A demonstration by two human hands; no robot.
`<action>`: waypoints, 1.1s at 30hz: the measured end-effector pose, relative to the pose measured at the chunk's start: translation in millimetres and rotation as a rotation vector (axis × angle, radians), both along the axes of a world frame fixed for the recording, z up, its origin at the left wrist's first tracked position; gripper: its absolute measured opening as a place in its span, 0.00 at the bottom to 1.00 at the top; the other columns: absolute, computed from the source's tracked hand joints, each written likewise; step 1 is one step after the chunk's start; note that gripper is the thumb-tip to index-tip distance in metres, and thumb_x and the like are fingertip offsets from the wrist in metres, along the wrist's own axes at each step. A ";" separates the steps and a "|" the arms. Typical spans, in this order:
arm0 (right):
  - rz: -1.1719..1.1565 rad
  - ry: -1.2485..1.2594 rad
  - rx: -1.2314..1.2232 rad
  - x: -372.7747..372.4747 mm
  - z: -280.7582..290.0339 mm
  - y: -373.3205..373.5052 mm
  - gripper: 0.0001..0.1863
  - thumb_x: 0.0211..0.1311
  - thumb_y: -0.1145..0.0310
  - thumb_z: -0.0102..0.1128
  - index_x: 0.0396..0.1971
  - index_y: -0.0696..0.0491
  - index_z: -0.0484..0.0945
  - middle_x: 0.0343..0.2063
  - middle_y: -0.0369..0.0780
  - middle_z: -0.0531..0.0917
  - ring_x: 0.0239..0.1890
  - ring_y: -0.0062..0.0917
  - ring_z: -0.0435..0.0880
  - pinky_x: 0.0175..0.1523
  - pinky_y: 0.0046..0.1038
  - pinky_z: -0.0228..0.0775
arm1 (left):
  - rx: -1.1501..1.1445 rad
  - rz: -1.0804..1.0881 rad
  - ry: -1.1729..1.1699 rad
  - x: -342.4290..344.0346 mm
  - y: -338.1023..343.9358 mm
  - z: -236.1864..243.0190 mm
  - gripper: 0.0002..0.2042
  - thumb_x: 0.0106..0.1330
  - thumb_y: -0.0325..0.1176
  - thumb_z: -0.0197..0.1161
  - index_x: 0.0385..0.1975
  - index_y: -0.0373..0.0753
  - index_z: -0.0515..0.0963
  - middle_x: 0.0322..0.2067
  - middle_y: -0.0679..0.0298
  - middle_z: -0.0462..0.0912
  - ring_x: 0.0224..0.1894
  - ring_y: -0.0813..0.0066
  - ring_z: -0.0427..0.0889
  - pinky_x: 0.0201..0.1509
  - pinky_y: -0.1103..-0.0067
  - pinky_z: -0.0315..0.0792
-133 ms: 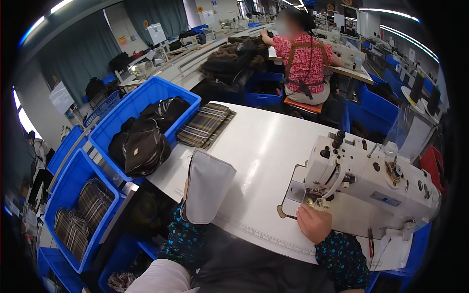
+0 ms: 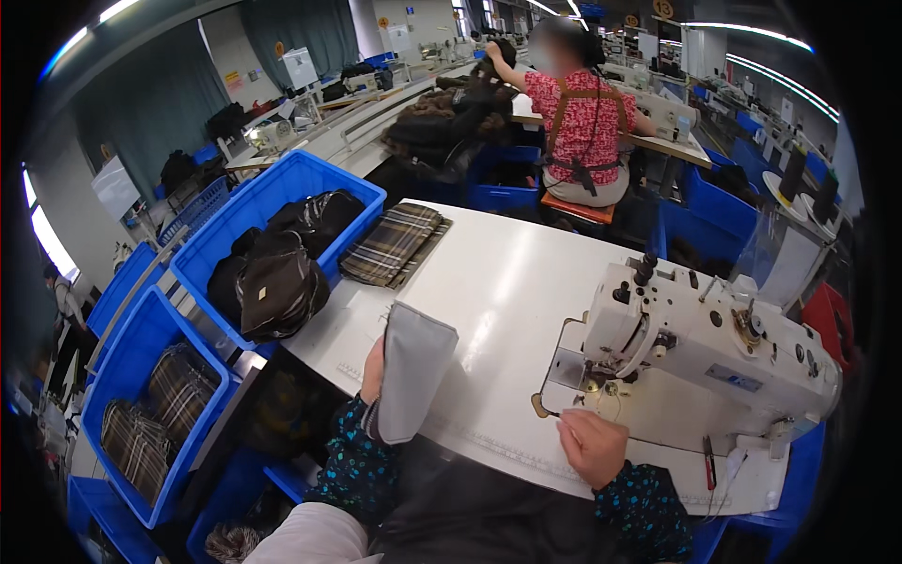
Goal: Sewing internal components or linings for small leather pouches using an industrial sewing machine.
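My left hand (image 2: 373, 372) grips a grey fabric piece (image 2: 420, 368), a flat pouch-like shape with a rounded lower end, held upright above the table's front left part. The fabric covers most of its fingers. My right hand (image 2: 594, 447) is at the front edge of the white table, just in front of the sewing machine (image 2: 691, 329). Its fingers are curled together, and anything between them is hidden. The machine's needle area lies beyond this hand, slightly to the right, with no fabric under it.
Folded plaid cloth (image 2: 393, 244) lies at the table's far left. Beside it a blue bin (image 2: 368, 202) holds dark fabric items; a lower blue bin (image 2: 155, 315) holds plaid pieces. Red-and-black snips (image 2: 709, 462) lie right of my right hand. A co-worker (image 2: 584, 132) sits ahead.
My right hand has drawn back from the needle area toward me and slightly left. The grey fabric in my left hand has dropped a little and turned narrower. The co-worker's left arm has risen.
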State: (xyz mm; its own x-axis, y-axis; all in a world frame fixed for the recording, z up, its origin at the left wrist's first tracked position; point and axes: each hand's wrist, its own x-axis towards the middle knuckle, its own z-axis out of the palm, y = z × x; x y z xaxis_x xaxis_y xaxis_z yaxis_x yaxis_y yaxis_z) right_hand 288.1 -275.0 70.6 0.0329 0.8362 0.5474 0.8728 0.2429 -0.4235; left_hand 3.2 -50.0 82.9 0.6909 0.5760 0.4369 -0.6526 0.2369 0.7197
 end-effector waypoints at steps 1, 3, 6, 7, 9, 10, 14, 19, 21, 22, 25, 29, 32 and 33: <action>0.005 0.260 -0.098 -8.0 7.8 -10.8 0.16 0.56 0.69 0.71 0.43 0.58 0.82 0.42 0.44 0.86 0.27 0.29 0.87 0.32 0.24 0.78 | -0.185 0.336 0.309 19.1 -27.9 24.3 0.21 0.74 0.42 0.59 0.58 0.33 0.71 0.46 0.63 0.80 0.49 0.78 0.77 0.54 0.82 0.72; 0.073 0.794 -0.262 -23.4 23.3 -27.4 0.19 0.57 0.68 0.71 0.48 0.58 0.81 0.42 0.47 0.87 0.30 0.27 0.88 0.36 0.24 0.79 | 0.210 0.506 0.425 64.9 -63.4 30.2 0.10 0.73 0.35 0.59 0.31 0.38 0.68 0.28 0.73 0.69 0.30 0.81 0.65 0.35 0.83 0.61; 0.047 1.071 -0.155 -57.1 31.8 -27.9 0.18 0.61 0.66 0.69 0.49 0.58 0.81 0.39 0.49 0.86 0.33 0.29 0.88 0.40 0.26 0.79 | 0.724 0.648 0.625 92.9 -104.9 26.7 0.11 0.61 0.27 0.68 0.25 0.35 0.70 0.20 0.62 0.68 0.22 0.70 0.67 0.28 0.77 0.63; -0.049 1.015 -0.152 -59.3 30.5 -31.2 0.15 0.62 0.65 0.67 0.45 0.57 0.81 0.35 0.49 0.86 0.31 0.32 0.88 0.38 0.28 0.78 | 0.779 0.579 0.686 100.7 -117.9 21.8 0.10 0.61 0.27 0.69 0.25 0.35 0.72 0.20 0.61 0.69 0.22 0.67 0.69 0.28 0.76 0.64; -0.100 0.830 -0.243 -43.2 5.0 -47.8 0.12 0.65 0.65 0.64 0.36 0.59 0.78 0.26 0.50 0.80 0.24 0.40 0.79 0.31 0.30 0.71 | 0.765 0.478 0.697 107.9 -136.7 16.5 0.06 0.62 0.24 0.64 0.26 0.34 0.74 0.21 0.61 0.72 0.23 0.68 0.73 0.29 0.77 0.66; -0.122 0.860 -0.225 -37.8 11.1 -64.2 0.12 0.66 0.66 0.63 0.33 0.60 0.75 0.24 0.50 0.76 0.23 0.42 0.74 0.30 0.32 0.67 | 0.683 0.475 0.696 103.1 -140.6 12.0 0.04 0.64 0.23 0.59 0.26 0.33 0.74 0.22 0.60 0.73 0.23 0.70 0.73 0.29 0.77 0.66; -0.353 0.706 -0.010 6.1 55.7 -153.3 0.12 0.68 0.68 0.60 0.29 0.60 0.73 0.20 0.49 0.69 0.21 0.38 0.64 0.29 0.30 0.64 | 0.657 0.573 0.711 96.9 -123.8 0.5 0.11 0.73 0.30 0.53 0.27 0.32 0.71 0.22 0.65 0.69 0.24 0.78 0.69 0.28 0.81 0.62; -1.041 0.455 0.271 15.1 113.1 -297.3 0.09 0.66 0.71 0.63 0.30 0.61 0.78 0.21 0.36 0.75 0.24 0.16 0.70 0.30 0.24 0.64 | 0.639 0.509 0.874 83.4 -97.0 -42.0 0.13 0.76 0.33 0.53 0.27 0.36 0.69 0.20 0.71 0.66 0.22 0.85 0.63 0.25 0.84 0.58; -1.085 0.539 0.585 15.1 126.9 -333.0 0.13 0.70 0.70 0.59 0.49 0.62 0.80 0.42 0.34 0.84 0.43 0.15 0.78 0.52 0.20 0.69 | 0.653 0.481 0.910 82.7 -95.9 -48.1 0.14 0.77 0.34 0.52 0.27 0.37 0.69 0.19 0.72 0.65 0.20 0.87 0.61 0.24 0.86 0.55; -1.106 0.523 0.602 20.8 124.5 -365.8 0.17 0.72 0.70 0.56 0.55 0.62 0.76 0.49 0.36 0.83 0.50 0.18 0.79 0.58 0.22 0.67 | 0.623 0.487 0.900 84.3 -97.6 -45.7 0.14 0.77 0.34 0.53 0.26 0.38 0.69 0.19 0.73 0.65 0.20 0.88 0.61 0.24 0.86 0.55; -1.171 0.653 0.745 50.2 80.7 -458.3 0.16 0.74 0.70 0.53 0.56 0.62 0.76 0.51 0.38 0.83 0.50 0.18 0.79 0.59 0.22 0.67 | 0.579 0.486 0.880 90.3 -98.3 -45.7 0.14 0.77 0.36 0.54 0.26 0.38 0.70 0.20 0.73 0.65 0.20 0.88 0.60 0.23 0.87 0.55; -2.209 0.104 -0.567 61.7 -22.8 -525.6 0.25 0.66 0.55 0.61 0.56 0.57 0.75 0.47 0.53 0.83 0.50 0.49 0.81 0.55 0.44 0.72 | 0.498 0.460 0.881 91.0 -91.3 -44.6 0.13 0.76 0.34 0.55 0.27 0.36 0.71 0.20 0.71 0.67 0.20 0.87 0.64 0.24 0.86 0.58; -1.989 0.119 -0.332 72.0 -37.2 -478.9 0.22 0.65 0.59 0.63 0.53 0.57 0.77 0.42 0.49 0.86 0.45 0.45 0.84 0.50 0.42 0.75 | 0.478 0.432 0.903 79.8 -82.7 -32.2 0.12 0.74 0.32 0.56 0.27 0.35 0.72 0.19 0.72 0.68 0.20 0.87 0.65 0.23 0.86 0.59; -1.862 0.187 -0.178 77.3 -34.8 -452.1 0.19 0.64 0.62 0.63 0.50 0.58 0.80 0.42 0.48 0.86 0.44 0.42 0.85 0.48 0.39 0.75 | 0.443 0.385 0.980 79.2 -84.6 -18.9 0.10 0.73 0.29 0.57 0.27 0.35 0.72 0.18 0.72 0.69 0.20 0.88 0.66 0.23 0.86 0.60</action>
